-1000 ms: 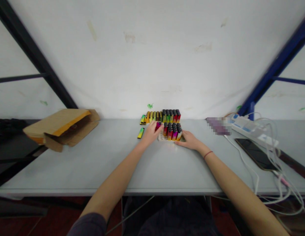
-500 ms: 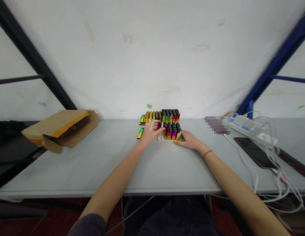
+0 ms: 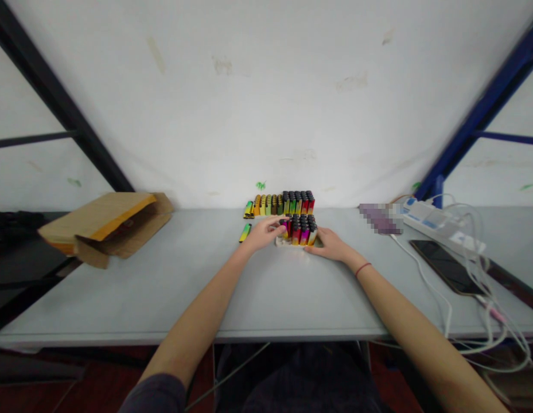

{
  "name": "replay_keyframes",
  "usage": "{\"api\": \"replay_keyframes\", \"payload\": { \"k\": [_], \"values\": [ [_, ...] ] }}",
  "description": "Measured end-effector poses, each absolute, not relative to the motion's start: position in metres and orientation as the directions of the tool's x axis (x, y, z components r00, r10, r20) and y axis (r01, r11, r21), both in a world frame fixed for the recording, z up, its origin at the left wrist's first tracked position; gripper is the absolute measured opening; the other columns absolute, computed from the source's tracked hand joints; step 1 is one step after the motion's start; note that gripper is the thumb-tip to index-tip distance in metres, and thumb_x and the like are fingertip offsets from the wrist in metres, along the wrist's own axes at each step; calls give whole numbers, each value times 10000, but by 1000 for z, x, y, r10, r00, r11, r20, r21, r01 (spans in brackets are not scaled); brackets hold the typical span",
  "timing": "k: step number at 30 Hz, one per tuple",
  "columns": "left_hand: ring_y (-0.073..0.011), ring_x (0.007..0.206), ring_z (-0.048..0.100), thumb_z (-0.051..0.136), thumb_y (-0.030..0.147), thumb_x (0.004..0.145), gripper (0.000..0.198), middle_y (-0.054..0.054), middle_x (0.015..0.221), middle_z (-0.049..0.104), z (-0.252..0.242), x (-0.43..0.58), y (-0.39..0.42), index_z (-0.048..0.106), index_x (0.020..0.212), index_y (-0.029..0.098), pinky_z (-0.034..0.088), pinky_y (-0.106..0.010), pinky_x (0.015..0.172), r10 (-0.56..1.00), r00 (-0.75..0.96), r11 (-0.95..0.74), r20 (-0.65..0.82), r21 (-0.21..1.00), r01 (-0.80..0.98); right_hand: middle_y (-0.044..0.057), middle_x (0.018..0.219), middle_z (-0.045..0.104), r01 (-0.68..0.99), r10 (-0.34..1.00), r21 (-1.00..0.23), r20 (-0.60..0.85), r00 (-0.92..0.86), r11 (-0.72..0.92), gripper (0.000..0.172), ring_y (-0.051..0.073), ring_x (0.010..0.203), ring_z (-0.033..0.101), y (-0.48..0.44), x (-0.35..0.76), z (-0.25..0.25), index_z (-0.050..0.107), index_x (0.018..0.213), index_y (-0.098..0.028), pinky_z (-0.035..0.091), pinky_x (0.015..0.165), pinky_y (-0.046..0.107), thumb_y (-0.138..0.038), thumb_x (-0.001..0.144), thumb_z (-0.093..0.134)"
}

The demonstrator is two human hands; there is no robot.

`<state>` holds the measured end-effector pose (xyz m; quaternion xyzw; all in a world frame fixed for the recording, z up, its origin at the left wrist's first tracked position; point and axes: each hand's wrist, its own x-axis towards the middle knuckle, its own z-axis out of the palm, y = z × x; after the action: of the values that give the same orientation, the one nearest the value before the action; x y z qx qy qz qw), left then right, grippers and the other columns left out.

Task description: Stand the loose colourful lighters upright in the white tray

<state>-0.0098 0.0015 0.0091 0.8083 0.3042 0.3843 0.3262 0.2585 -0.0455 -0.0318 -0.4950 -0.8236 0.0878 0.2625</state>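
Several coloured lighters (image 3: 304, 231) with black tops stand upright in a pale tray (image 3: 284, 243) on the table. My left hand (image 3: 267, 232) is closed on a magenta lighter (image 3: 285, 229) at the tray's left part, where some holes show. Against the tray's right end rests my right hand (image 3: 330, 245), its thumb along the front edge and its other fingers behind, partly hidden. A green-and-yellow lighter (image 3: 245, 233) lies flat left of my left hand.
Behind the tray stand a block of black-topped lighters (image 3: 298, 203) and rows of yellow ones (image 3: 267, 205). More lighters (image 3: 248, 209) lie beside them. An open cardboard box (image 3: 107, 226) sits left. A phone (image 3: 446, 267), power strip (image 3: 442, 223) and white cables occupy the right.
My left hand has moved slightly right and down with the magenta lighter, into the left part of the tray. My right hand has stayed at the tray's right end.
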Motion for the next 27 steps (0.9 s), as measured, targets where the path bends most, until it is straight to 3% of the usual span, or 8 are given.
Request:
{"api": "replay_keyframes", "payload": {
  "k": [7,18,22,24,27],
  "values": [
    [-161,844,717,678,380,817,347,-53,1019,739,8,-6,-5,649,1113,201,583,-309,837,753,482,-605,448,760,237,134,1238,670,773,866,-402,321,-383,491,564,336,1104,625,-46,258,-30,585,1260,-191,476,957,468,-567,842,634],
    [-142,767,710,642,358,865,243,-18,936,736,10,-5,-10,676,1053,209,576,-272,783,699,533,-696,478,624,355,142,1228,667,779,866,-389,312,-391,492,567,332,1104,621,-45,259,-31,593,1239,-173,473,961,455,-581,845,626],
    [-154,812,683,589,406,901,276,-57,1040,716,17,-8,-12,705,1061,213,546,-279,810,659,536,-751,528,507,423,131,1220,672,775,866,-400,323,-381,490,543,330,1096,622,-46,258,-30,604,1226,-191,470,964,460,-571,839,640],
    [-177,890,671,525,375,937,287,-81,1064,709,23,-15,-9,704,1082,204,519,-297,868,710,441,-694,550,439,570,130,1212,675,776,866,-399,327,-377,489,532,331,1084,623,-47,258,-29,611,1215,-194,470,960,460,-564,835,647],
    [-222,969,668,474,297,945,309,-128,1063,719,28,-33,0,680,1134,165,496,-316,885,879,207,-391,429,402,828,132,1190,678,787,868,-383,328,-374,484,509,328,1059,628,-48,257,-28,629,1171,-189,472,952,451,-560,825,658]
  ]
}}
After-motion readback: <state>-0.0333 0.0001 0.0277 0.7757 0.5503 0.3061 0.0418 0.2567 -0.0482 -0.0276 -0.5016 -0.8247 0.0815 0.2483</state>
